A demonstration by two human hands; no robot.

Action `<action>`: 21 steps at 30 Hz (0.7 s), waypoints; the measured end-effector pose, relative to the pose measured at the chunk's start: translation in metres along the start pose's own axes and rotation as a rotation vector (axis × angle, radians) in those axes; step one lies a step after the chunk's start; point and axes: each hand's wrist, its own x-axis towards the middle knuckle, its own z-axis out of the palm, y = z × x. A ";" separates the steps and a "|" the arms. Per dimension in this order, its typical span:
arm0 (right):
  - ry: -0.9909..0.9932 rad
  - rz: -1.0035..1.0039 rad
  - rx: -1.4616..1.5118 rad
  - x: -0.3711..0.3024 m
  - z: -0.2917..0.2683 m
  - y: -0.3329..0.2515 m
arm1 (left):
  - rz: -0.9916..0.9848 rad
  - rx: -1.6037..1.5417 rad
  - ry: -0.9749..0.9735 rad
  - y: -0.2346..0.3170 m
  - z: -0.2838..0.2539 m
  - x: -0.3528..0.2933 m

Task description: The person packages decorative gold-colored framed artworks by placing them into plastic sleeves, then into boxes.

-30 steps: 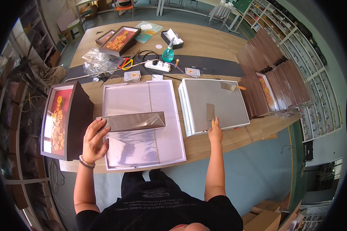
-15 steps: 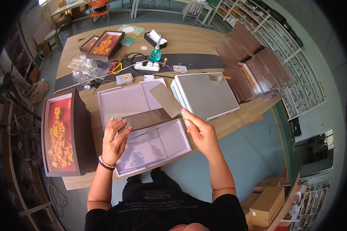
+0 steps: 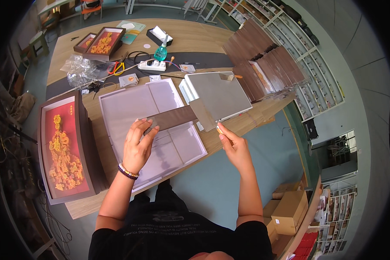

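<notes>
My left hand (image 3: 138, 147) pinches the near-left end of a long, dark brown strip (image 3: 173, 118), fingers on top. The strip slants over a shallow lavender tray (image 3: 123, 102) toward the grey-topped heating plate (image 3: 219, 93). In my right hand (image 3: 236, 149), thumb and fingers grip the short handle of a wide metal scraper (image 3: 202, 115). Its flat blade overlaps the strip's right end, beside the plate's near-left corner; whether the two touch is unclear. A second scraper (image 3: 226, 76) with an orange handle rests on the plate's far edge.
At left stands a framed red picture with gold figures (image 3: 65, 149). Across the table lie yellow-handled pliers (image 3: 118, 67), a power strip (image 3: 152, 66), a green bottle (image 3: 160, 53), plastic wrap (image 3: 82, 71) and smaller frames (image 3: 103, 43). Brown frames (image 3: 264, 65) are stacked at far right.
The strip has moved right, its far end now reaching the heating plate's corner. The scraper blade has turned more upright and now covers that end. The whole view has shifted slightly.
</notes>
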 end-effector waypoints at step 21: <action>-0.112 -0.081 -0.112 -0.018 0.044 -0.052 | -0.197 -0.359 0.179 -0.009 0.020 -0.018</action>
